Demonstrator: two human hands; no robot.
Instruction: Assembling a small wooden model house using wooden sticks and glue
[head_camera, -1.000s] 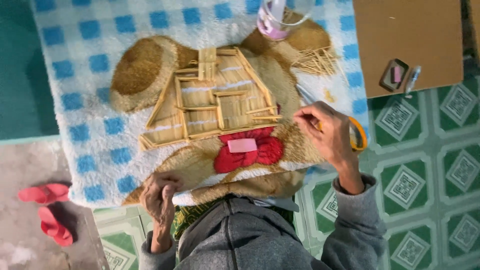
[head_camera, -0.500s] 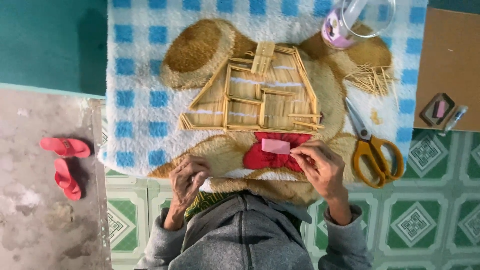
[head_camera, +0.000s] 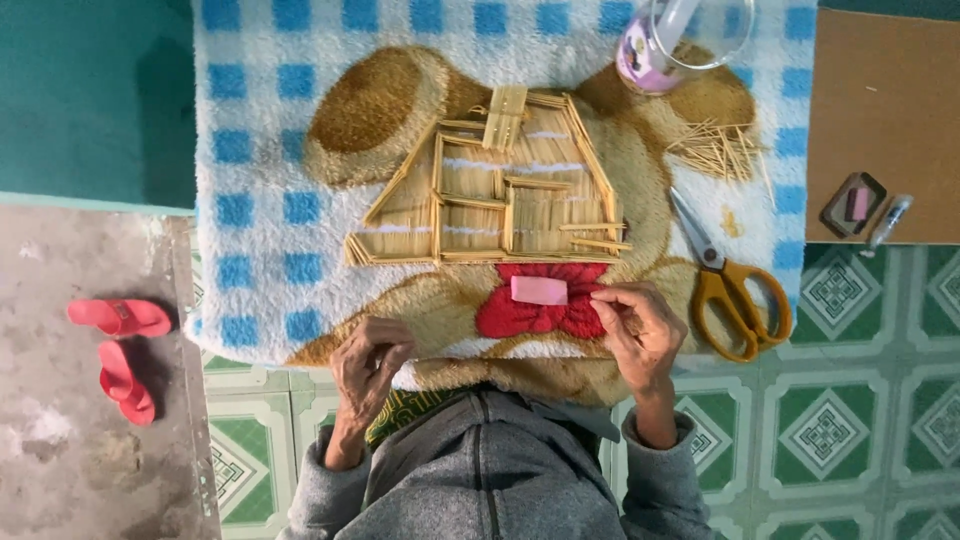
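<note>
The right hand (head_camera: 640, 330) rested on the fluffy bear-pattern blanket (head_camera: 260, 250), fingers pinched narrowly near a small pink block (head_camera: 539, 290); whether they held a thin stick could not be made out. The left hand (head_camera: 368, 362) lay curled loosely at the blanket's near edge, apparently empty. The block sat on the red bow just below a flat house built of wooden sticks (head_camera: 500, 195). Yellow-handled scissors (head_camera: 730, 285) lay right of the hand, loose sticks (head_camera: 715, 150) beyond them beside a clear jar (head_camera: 680, 40). Red sandals (head_camera: 120, 345) stood well apart on the left.
</note>
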